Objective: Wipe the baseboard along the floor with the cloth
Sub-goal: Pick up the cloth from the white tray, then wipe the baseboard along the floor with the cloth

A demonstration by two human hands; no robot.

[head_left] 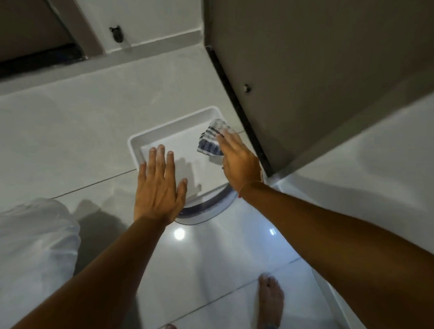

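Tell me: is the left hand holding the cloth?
No, the left hand hangs flat and empty over the white tray, while the right hand has the striped cloth.

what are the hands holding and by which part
The right hand grips the striped cloth by its near end. The left hand is open, holding nothing.

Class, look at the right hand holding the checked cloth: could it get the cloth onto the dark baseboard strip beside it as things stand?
Probably yes. The right hand holds the cloth just beside the dark baseboard, and nothing shows between them. The white tray lies on the other side, under the open left hand.
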